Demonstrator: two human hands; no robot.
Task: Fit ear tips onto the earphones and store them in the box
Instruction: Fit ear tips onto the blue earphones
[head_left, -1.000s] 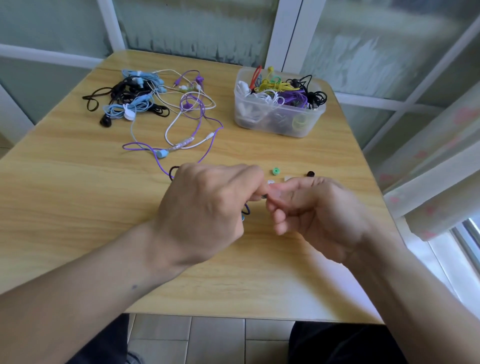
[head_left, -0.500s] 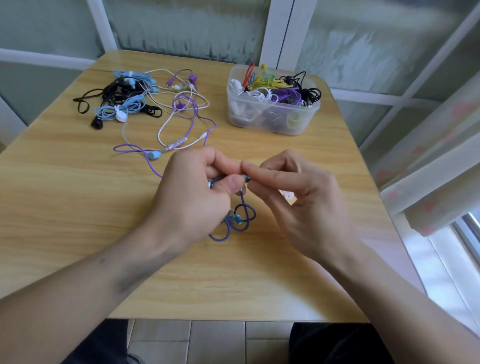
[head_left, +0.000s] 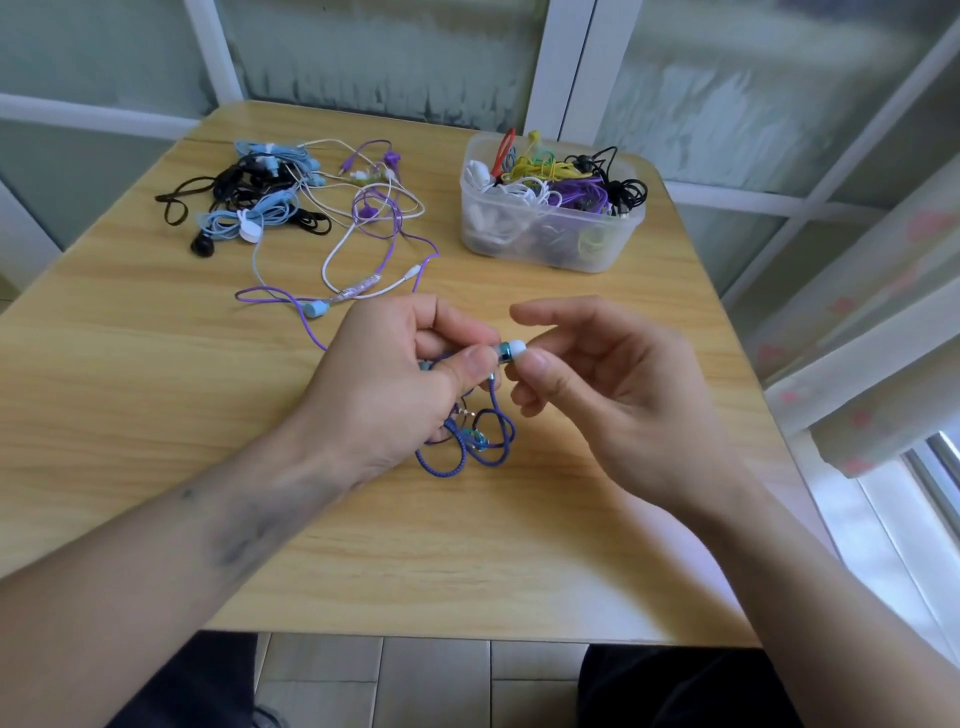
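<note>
My left hand (head_left: 395, 384) pinches a teal metallic earbud (head_left: 502, 353) between thumb and forefinger over the middle of the table. A white ear tip (head_left: 516, 348) sits on the earbud's nozzle. My right hand (head_left: 618, 395) is just to its right: the thumb tip touches the ear tip and the index finger is raised above it, apart. The earbud's blue-purple braided cable (head_left: 470, 452) hangs in loops onto the table, with the second teal earbud (head_left: 479, 441) lying among them. The clear plastic box (head_left: 597, 244) stands at the back right, filled with coiled earphones.
A tangle of black, light-blue, white and purple earphones (head_left: 291, 208) lies at the back left of the wooden table (head_left: 156, 364). A purple cable with a light-blue earbud (head_left: 317, 309) stretches toward my left hand. Window frames stand behind, a curtain at the right.
My right index finger has lifted off the earbud, and the white ear tip now shows on its nozzle. Both hands stay at the table's middle.
</note>
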